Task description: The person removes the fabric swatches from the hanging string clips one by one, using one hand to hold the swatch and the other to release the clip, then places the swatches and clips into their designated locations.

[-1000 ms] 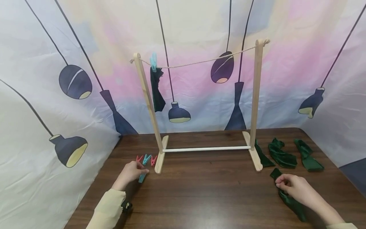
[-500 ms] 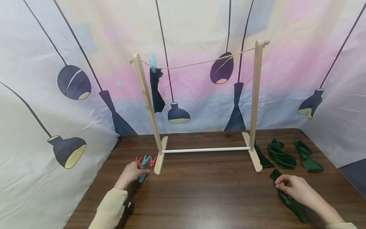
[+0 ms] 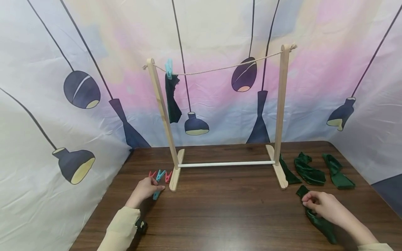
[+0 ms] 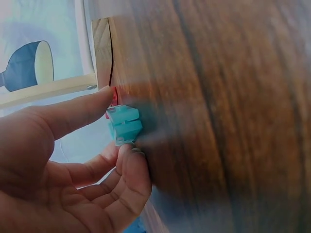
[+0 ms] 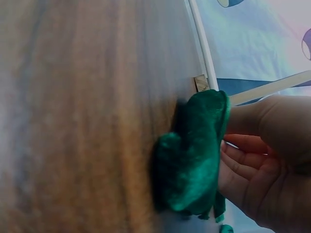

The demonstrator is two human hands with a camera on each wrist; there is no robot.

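At the table's left side, my left hand (image 3: 144, 191) pinches a blue clothespin (image 3: 156, 195) between thumb and fingers. The left wrist view shows this clothespin (image 4: 125, 127) close up. Just beyond that hand lie a red clothespin (image 3: 152, 174), a blue one (image 3: 160, 175) and another red one (image 3: 168, 176). On the right, my right hand (image 3: 328, 208) pinches a dark green velvet cloth (image 3: 321, 225) that lies on the table. In the right wrist view the velvet cloth (image 5: 194, 155) bunches up and hides the fingertips.
A wooden drying rack (image 3: 280, 104) with a sagging cord (image 3: 216, 70) stands at the back. A blue clothespin (image 3: 169, 69) holds one green cloth (image 3: 172, 99) near its left post. Several more green cloths (image 3: 310, 170) lie right of the rack. A lamp-patterned curtain (image 3: 216, 35) hangs behind.
Over the last second the left hand has shifted very slightly to the right, still with the clothespin. The right hand and its cloth stay put; the head view has wobbled a little.
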